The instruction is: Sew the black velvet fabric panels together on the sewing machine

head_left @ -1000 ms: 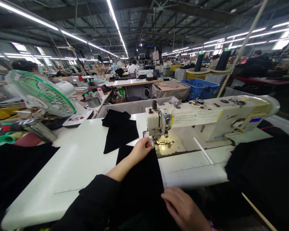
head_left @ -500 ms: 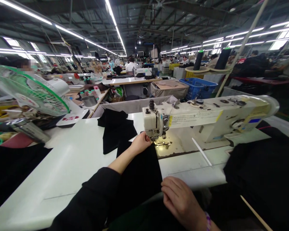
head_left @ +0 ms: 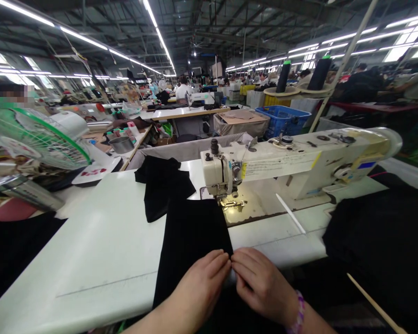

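A long piece of black fabric (head_left: pixel 191 227) runs from the needle area of a white sewing machine (head_left: pixel 214 174) down over the table's front edge. Along its right edge, my left hand (head_left: pixel 204 278) pinches the cloth with fingers together. Just to the right, almost touching it, my right hand (head_left: pixel 261 280) closes on the same edge. My fingertips hide the exact spot they grip. A further crumpled black fabric piece (head_left: pixel 165 185) lies beyond, left of the machine head.
A white pen-like stick (head_left: pixel 290 213) lies right of the needle plate. At left stand a green-rimmed fan (head_left: pixel 48 134) and a steel flask (head_left: pixel 28 191). Black cloth (head_left: pixel 379 236) is heaped at right. Thread cones (head_left: pixel 283 78) stand behind the machine.
My left hand has come back from beside the needle to the cloth's near right edge, meeting my right hand. The right hand has stayed nearly in place. The view has shifted slightly.
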Motion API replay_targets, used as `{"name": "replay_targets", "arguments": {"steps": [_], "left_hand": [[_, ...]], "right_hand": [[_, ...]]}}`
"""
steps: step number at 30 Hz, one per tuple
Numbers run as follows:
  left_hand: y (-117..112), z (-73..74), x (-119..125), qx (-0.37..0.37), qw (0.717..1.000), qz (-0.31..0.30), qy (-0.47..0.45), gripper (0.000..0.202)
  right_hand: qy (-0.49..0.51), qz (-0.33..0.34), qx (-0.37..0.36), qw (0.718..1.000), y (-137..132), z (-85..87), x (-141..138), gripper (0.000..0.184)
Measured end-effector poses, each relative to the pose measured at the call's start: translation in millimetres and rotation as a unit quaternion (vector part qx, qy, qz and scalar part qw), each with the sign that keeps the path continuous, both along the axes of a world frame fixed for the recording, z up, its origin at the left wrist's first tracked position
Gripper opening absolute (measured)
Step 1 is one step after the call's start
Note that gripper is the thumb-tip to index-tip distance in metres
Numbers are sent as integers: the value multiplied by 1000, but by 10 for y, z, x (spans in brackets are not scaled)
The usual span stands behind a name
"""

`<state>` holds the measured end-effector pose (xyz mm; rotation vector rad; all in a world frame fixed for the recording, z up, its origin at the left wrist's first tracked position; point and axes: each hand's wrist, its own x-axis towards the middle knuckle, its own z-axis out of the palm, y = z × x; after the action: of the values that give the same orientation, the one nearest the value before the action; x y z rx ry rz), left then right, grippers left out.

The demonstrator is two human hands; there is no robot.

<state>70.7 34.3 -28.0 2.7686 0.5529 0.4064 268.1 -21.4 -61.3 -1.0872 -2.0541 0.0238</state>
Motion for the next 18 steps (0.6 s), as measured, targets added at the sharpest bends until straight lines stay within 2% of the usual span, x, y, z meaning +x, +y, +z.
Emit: {"name": "replay_targets", "arguments": {"steps": [3,8,11,14,18], "left_hand": [[139,-109,-60,58,998,-25,13,48],[530,-130,3,90,995,-44,23,39],[693,-128,37,102,994,-42,24,35],[834,-100,63,96,995,-36,8,33],[1019,-27,107,82,996,-30,1,33]], "right_hand": [[3,-8,-8,1000,129,13,-4,31],[-4,-22,-33,999,323,33,20,27],[4,-69,-14,998,298,98,165,24],[22,-164,23,986,144,266,489,19],[-10,-320,72,945,-243,478,1206,15]]}}
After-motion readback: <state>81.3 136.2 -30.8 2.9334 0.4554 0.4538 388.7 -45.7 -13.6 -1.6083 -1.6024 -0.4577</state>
